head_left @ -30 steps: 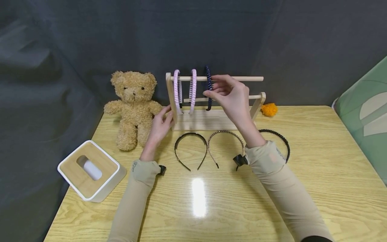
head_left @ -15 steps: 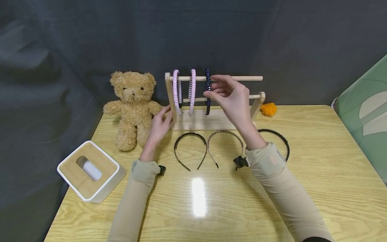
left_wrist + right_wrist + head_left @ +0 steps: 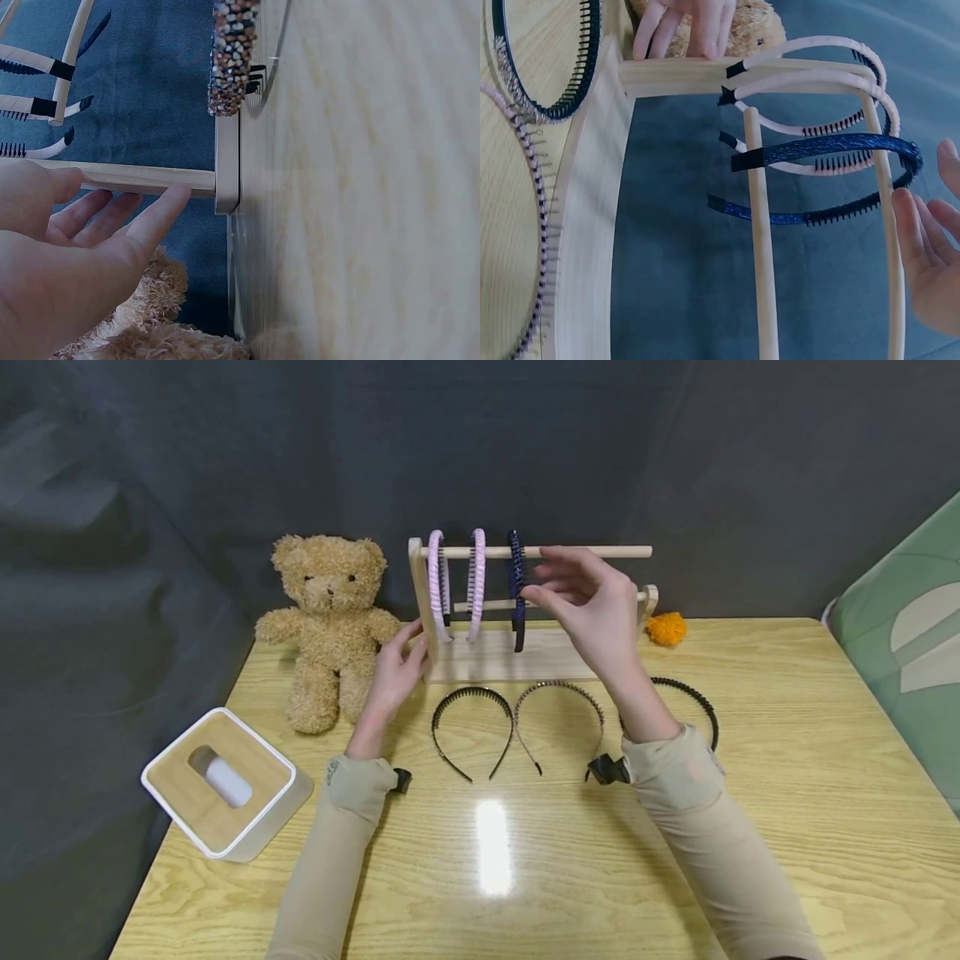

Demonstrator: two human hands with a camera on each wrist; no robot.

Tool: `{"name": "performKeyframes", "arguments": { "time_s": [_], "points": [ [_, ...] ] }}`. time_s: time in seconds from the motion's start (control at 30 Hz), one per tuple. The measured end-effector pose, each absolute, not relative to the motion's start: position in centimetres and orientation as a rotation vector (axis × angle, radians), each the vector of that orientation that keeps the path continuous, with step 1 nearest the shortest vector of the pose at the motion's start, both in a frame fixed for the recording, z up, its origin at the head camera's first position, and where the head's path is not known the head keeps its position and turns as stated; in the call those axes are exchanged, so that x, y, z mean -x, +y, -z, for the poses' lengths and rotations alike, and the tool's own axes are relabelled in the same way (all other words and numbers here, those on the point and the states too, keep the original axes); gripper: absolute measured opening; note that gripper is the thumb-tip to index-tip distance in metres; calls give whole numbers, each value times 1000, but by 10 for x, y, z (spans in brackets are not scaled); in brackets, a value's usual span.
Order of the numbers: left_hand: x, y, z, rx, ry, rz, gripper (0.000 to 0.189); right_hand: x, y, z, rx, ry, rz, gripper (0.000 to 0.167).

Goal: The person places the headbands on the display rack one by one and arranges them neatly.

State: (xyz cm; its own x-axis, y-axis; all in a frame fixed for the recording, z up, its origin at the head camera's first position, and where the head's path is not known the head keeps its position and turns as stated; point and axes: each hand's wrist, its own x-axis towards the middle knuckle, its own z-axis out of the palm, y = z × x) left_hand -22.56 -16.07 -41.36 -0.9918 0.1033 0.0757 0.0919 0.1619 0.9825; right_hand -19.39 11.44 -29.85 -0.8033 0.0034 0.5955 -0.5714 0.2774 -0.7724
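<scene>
The navy headband (image 3: 517,593) hangs on the bars of a wooden rack (image 3: 487,662), right of two pink headbands (image 3: 478,585). My right hand (image 3: 596,602) is just right of the navy headband, fingers extended and holding nothing. In the right wrist view a small gap lies between that hand's fingers (image 3: 907,217) and the navy headband (image 3: 832,146). My left hand (image 3: 397,672) touches the rack's left upright (image 3: 422,597) with its fingertips. The left wrist view shows this hand (image 3: 97,240) against the upright's outer side (image 3: 150,178).
A teddy bear (image 3: 330,618) sits left of the rack. In front lie a black toothed headband (image 3: 472,692), a beaded headband (image 3: 558,684) and a black braided headband (image 3: 693,693), partly behind my right arm. A white box with wooden lid (image 3: 225,785) and an orange pompom (image 3: 666,629) flank these.
My right hand has let go of the navy headband and drawn back slightly to the right. The headband has come down and hangs on the rack. The left hand stays at the upright.
</scene>
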Motion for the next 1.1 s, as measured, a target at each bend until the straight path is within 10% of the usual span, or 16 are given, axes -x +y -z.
{"name": "performKeyframes", "arguments": {
  "time_s": [1.1],
  "points": [
    [227, -160, 415, -204, 2418, -2019, 47, 163, 225, 324, -417, -2395, -1255, 43]
  ]
}}
